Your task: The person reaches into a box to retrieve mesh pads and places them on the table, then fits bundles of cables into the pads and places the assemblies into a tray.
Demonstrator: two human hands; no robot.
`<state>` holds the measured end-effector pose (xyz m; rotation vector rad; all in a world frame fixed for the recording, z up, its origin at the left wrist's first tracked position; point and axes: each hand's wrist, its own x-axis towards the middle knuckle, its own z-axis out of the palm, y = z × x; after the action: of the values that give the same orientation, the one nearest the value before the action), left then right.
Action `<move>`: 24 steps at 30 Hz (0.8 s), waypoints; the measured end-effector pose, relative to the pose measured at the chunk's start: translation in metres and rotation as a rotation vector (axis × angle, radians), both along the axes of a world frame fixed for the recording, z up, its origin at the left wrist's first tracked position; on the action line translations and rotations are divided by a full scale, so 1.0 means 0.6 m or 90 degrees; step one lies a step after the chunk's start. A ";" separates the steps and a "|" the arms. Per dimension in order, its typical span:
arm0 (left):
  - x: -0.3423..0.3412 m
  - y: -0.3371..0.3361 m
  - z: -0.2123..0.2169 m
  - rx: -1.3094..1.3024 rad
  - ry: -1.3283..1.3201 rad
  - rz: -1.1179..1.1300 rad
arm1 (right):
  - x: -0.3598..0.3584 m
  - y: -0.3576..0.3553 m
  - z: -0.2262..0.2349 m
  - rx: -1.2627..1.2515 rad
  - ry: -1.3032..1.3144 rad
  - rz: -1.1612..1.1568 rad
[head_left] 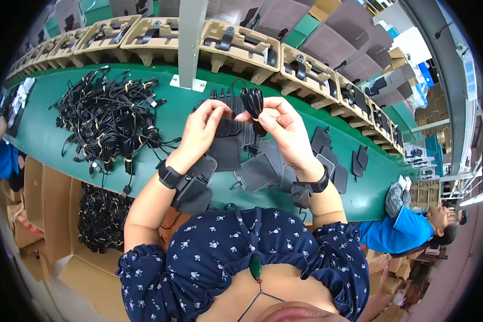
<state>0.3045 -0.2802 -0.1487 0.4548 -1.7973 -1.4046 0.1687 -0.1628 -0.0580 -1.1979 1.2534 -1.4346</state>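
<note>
A small bundle of coiled black cable (pixel 252 103) is pinched upright between the thumb and fingers of my right hand (pixel 285 126), above the green table. A pale band shows around the lower part of the bundle. My left hand (pixel 205 122) is closed just left of it, thumb and fingertips pressed together; whatever it may hold is too small to make out. Below my hands lie several flat black mesh-faced pieces (pixel 258 173). On the left of the table is a large tangled pile of black cables (pixel 110 110), many tied with pale bands.
A row of moulded cardboard trays (pixel 240 47) holding black parts runs along the far side. A grey metal post (pixel 190 45) stands beyond my left hand. More black cables fill an open carton (pixel 59 214) at lower left. Another person in blue (pixel 394 233) is at the right.
</note>
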 end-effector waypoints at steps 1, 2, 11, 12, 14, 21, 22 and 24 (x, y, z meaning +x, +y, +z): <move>-0.010 0.003 -0.001 0.063 0.050 -0.025 | -0.008 -0.005 -0.010 -0.003 -0.003 -0.006; -0.026 0.010 -0.004 0.191 0.171 -0.131 | -0.013 -0.010 -0.021 0.001 -0.004 -0.030; -0.030 0.004 -0.029 0.414 0.134 -0.287 | -0.030 -0.043 -0.065 -0.049 0.295 -0.142; -0.029 0.002 -0.034 0.390 0.114 -0.245 | -0.031 -0.046 -0.069 -0.031 0.285 -0.148; -0.024 -0.001 -0.043 0.410 0.144 -0.245 | -0.031 -0.053 -0.080 0.012 0.172 -0.128; -0.009 -0.008 0.000 0.487 0.228 -0.266 | -0.044 -0.059 -0.075 0.019 -0.051 -0.133; -0.006 -0.010 0.004 0.481 0.180 -0.305 | -0.040 -0.061 -0.073 0.013 -0.048 -0.131; -0.009 -0.006 0.008 0.479 0.111 -0.400 | -0.042 -0.056 -0.077 0.031 0.023 -0.128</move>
<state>0.2993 -0.2838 -0.1441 0.1159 -1.2579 -2.4852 0.1434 -0.1964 -0.1041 -1.0936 1.4593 -1.5220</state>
